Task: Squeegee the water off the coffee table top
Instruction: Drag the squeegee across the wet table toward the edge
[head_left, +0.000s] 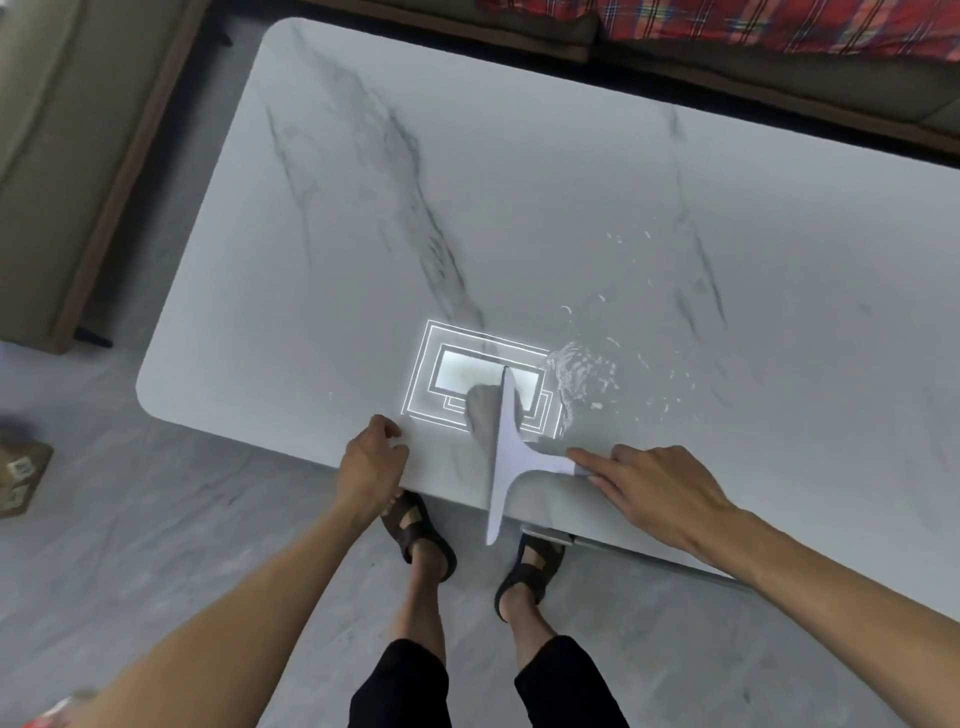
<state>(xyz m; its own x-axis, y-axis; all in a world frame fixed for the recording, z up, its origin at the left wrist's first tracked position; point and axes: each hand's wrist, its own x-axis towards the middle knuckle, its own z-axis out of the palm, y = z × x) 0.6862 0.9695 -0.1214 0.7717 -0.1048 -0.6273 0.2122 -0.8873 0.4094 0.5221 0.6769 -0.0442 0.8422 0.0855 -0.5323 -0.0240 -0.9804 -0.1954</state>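
My right hand (660, 493) lies on the end of the squeegee (506, 457) handle with the fingers stretched nearly straight. My thumb is out of sight, so I cannot tell whether I have a real pinch on it or am only pressing down. My left hand (371, 462) is curled over the near edge of the surface (571, 182), bracing me. The squeegee sits at that near edge, its blade running away from me and its near tip hanging out past the edge, above my sandals (415, 530). The water (587, 374) is a puddle just right of the blade's far end, on the handle side, with droplets scattered farther right. The trouble I foresee is my hold: with a touch this light, the blade could tip or skip and leave streaks. Since the puddle is behind the blade, a stroke to the left would miss it altogether. Anything I drag toward me would run off the edge onto the floor (182, 519) and my feet, and wet stone would be slippery.
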